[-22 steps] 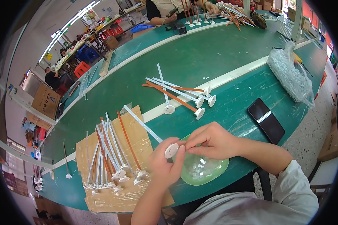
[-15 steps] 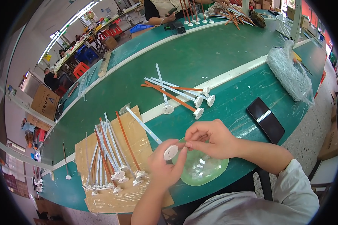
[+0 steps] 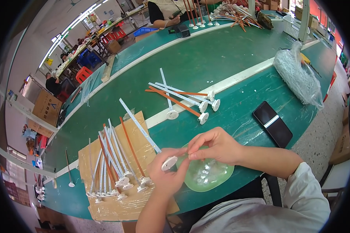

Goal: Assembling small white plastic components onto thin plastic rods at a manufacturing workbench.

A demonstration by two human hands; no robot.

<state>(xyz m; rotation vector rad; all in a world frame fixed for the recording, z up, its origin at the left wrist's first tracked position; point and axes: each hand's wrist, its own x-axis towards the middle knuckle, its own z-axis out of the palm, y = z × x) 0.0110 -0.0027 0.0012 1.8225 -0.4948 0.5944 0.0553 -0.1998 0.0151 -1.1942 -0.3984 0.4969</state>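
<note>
My left hand [image 3: 165, 176] is closed around the lower end of a white LED strip stick [image 3: 140, 127] with a round white base [image 3: 169, 163]. The strip slants up and away to the left. Fingertips of my right hand [image 3: 218, 146] are pinched together against the left thumb and forefinger; whatever they hold is too small to make out. Just below the hands sits a shallow green bowl [image 3: 194, 184] with small clear and whitish pieces in it.
Several strip sticks [image 3: 112, 157] lie on a film-wrapped cardboard sheet [image 3: 144, 206] at left. More sticks [image 3: 175, 101] lie crossed ahead. At right are a black phone [image 3: 273, 125] and a clear plastic bag [image 3: 298, 79]. A person [image 3: 169, 11] works across the green table [image 3: 221, 52].
The strip stick in my left hand has swung up to a steeper slant, its base turning and shifting left. My right hand has moved slightly left and down, still pinched.
</note>
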